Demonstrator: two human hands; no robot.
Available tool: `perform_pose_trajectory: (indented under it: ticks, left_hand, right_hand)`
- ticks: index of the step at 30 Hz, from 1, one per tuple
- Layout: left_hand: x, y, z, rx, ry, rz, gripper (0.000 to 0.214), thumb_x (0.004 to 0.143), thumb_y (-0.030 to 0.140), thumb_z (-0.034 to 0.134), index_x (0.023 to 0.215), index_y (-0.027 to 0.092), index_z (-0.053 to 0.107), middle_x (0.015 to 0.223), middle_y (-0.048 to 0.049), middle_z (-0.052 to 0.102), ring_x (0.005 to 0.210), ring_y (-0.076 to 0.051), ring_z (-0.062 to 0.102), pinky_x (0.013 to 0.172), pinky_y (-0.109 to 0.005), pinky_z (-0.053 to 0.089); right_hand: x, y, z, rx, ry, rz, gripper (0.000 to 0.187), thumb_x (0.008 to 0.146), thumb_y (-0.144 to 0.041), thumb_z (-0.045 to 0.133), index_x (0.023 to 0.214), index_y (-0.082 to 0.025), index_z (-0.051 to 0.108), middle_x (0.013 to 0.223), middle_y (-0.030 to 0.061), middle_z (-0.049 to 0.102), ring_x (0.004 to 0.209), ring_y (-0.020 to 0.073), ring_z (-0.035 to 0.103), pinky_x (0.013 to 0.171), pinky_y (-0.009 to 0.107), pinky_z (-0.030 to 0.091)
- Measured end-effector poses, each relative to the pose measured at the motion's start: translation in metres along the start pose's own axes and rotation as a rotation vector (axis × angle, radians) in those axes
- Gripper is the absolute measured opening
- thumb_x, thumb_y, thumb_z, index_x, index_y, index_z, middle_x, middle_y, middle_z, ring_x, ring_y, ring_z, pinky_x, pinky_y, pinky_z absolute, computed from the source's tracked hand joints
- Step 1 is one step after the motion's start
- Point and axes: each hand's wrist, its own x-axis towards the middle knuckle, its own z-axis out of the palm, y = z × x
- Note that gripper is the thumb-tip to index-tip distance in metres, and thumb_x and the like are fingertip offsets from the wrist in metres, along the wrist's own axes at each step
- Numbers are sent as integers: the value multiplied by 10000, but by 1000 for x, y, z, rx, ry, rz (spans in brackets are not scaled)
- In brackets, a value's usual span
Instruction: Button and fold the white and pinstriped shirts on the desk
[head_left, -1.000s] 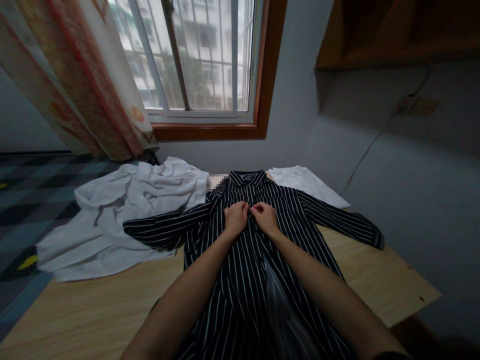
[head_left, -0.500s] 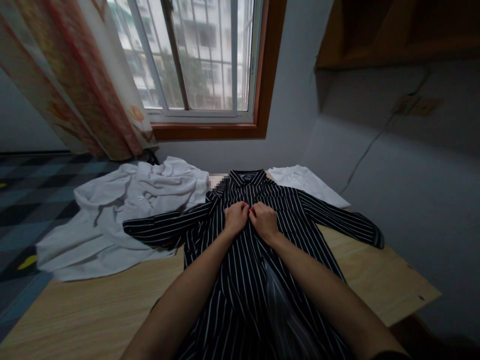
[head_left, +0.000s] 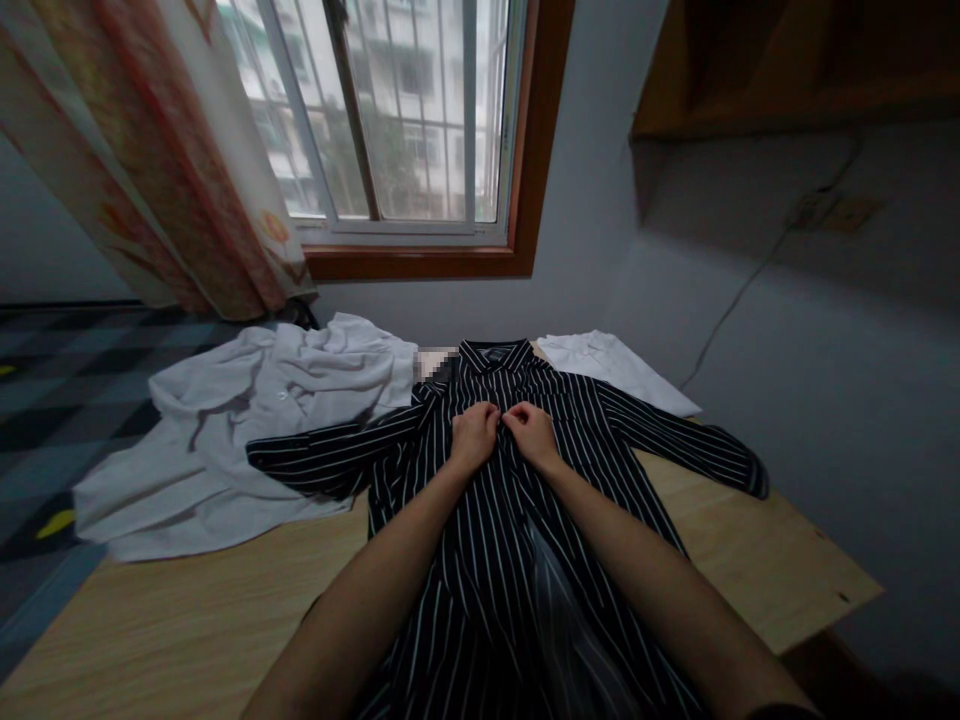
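Observation:
A black shirt with thin white stripes (head_left: 480, 560) lies face up on a wooden table (head_left: 180, 610), collar toward the window, sleeves spread to both sides. My left hand (head_left: 472, 436) and my right hand (head_left: 531, 433) meet at the chest of the shirt, just below the collar. Both hands are closed, fingertips pinching the front edges of the striped shirt where they join. Below the hands the shirt front hangs partly apart, showing a paler lining.
A crumpled white shirt (head_left: 247, 420) lies on the table's left side. A folded white garment (head_left: 615, 368) sits at the far right near the wall. A window (head_left: 397, 120) with a patterned curtain (head_left: 150, 150) is behind. The table's right edge (head_left: 832, 610) drops off.
My hands shifted only slightly at the same spot on the shirt's chest; the shirt and the other clothes lie as before.

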Motion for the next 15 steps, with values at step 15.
perform_pose_trajectory:
  ticks: [15]
  left_hand:
    - [1, 0, 0, -16, -27, 5, 206, 918, 216, 457, 876, 174, 654, 937, -57, 691, 917, -194, 622, 819, -311, 407]
  right_hand:
    - [-8, -6, -3, -94, 65, -194, 120, 838, -255, 517, 733, -213, 555, 785, 33, 603, 726, 188, 564, 714, 314, 426]
